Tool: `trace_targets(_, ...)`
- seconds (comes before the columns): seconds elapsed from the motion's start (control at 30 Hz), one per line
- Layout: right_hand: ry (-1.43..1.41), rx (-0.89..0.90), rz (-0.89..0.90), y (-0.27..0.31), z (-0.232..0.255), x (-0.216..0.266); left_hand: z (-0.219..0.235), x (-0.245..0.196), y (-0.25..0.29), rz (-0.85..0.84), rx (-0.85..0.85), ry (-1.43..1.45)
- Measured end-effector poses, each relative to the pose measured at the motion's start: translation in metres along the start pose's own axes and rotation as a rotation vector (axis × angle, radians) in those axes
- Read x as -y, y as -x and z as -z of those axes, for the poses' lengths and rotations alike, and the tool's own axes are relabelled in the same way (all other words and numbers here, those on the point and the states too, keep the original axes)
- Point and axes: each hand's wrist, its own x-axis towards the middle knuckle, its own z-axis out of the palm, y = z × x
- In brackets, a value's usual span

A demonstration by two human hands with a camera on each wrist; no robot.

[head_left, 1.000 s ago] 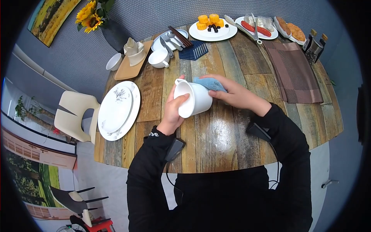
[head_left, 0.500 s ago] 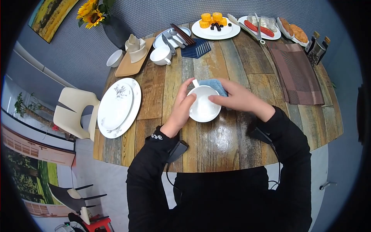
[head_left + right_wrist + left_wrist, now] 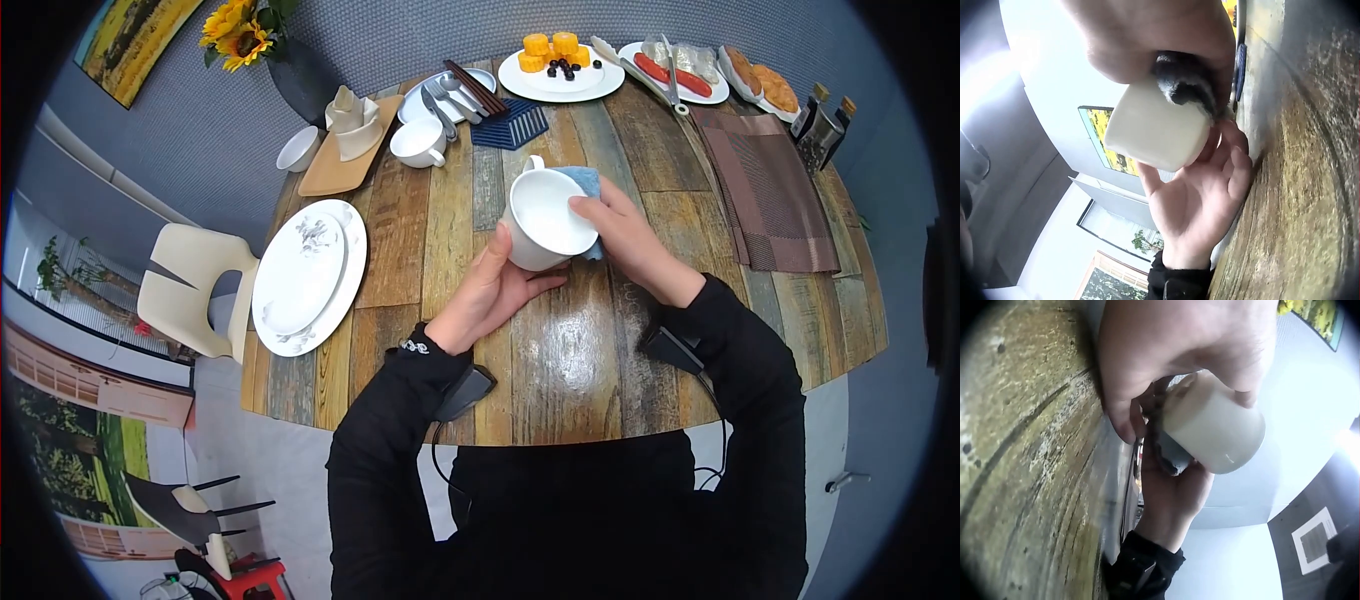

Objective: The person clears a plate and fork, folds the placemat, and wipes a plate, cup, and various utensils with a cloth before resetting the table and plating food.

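A white cup [image 3: 552,215] is held above the wooden table, its mouth tilted toward the head camera and its handle pointing away. My left hand [image 3: 490,292] supports it from the lower left, thumb on the side and fingers beneath. With my right hand [image 3: 630,240] I grip the right side, thumb at the rim, a blue cloth [image 3: 585,182] between palm and cup. The left wrist view shows the cup [image 3: 1216,428] from outside, and in the right wrist view the dark-looking cloth [image 3: 1185,81] lies bunched against its wall.
Stacked plates [image 3: 347,300] lie at left. Behind stand another white cup [image 3: 418,143], a wooden tray [image 3: 330,178], a cutlery plate [image 3: 405,108] and a blue trivet [image 3: 512,126]. Food plates line the back; a brown placemat [image 3: 765,190] and bottles are at right.
The cup has moved up and right from its place half a second ago, and its handle has turned. My left hand has shifted from the rim to the cup's lower side.
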Motion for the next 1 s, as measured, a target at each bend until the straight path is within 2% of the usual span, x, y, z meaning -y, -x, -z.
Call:
trace_targets(0.03, 0.028, 0.014, -0.005, 0.0, 0.0, 0.001, 0.002, 0.001, -0.001, 0.018, 0.045, 0.054)
trace_targets(0.17, 0.123, 0.058, -0.03, -0.001, 0.004, -0.004, 0.0, -0.002, 0.0, 0.05, 0.053, 0.095)
trace_targets(0.23, 0.126, 0.093, -0.069, -0.003, 0.006, 0.0, -0.004, -0.004, 0.0, 0.01, -0.021, 0.094)
trace_targets(0.37, 0.163, 0.188, -0.115, -0.003, 0.01, 0.012, -0.005, -0.008, 0.003, -0.027, -0.034, 0.109)
trace_targets(0.43, 0.13, 0.179, -0.123, -0.004, 0.014, 0.017, -0.001, -0.009, 0.004, -0.038, -0.06, 0.097)
trace_targets(0.5, 0.097, 0.17, -0.13, -0.007, 0.017, 0.017, 0.015, -0.008, 0.004, -0.036, -0.011, 0.097)
trace_targets(0.57, 0.026, 0.035, 0.084, -0.012, 0.017, 0.016, 0.024, -0.008, 0.002, -0.035, 0.041, 0.098)
trace_targets(0.63, 0.083, -0.035, 0.152, -0.006, 0.016, 0.025, 0.027, -0.009, 0.0, -0.031, 0.004, 0.194)
trace_targets(0.7, 0.676, 0.042, 0.553, -0.003, 0.017, 0.031, 0.016, -0.013, 0.0, -0.034, -0.054, 0.175)
trace_targets(0.73, 0.675, 0.042, 0.552, 0.0, 0.014, 0.035, 0.011, -0.014, 0.0, -0.038, -0.113, 0.157)
trace_targets(0.8, 1.024, 0.227, 0.825, 0.01, 0.001, 0.046, 0.012, -0.014, 0.001, -0.007, -0.091, 0.137)
trace_targets(1.0, 1.132, 0.337, 0.893, 0.017, -0.013, 0.038, 0.009, -0.011, 0.004, 0.069, -0.067, 0.063)
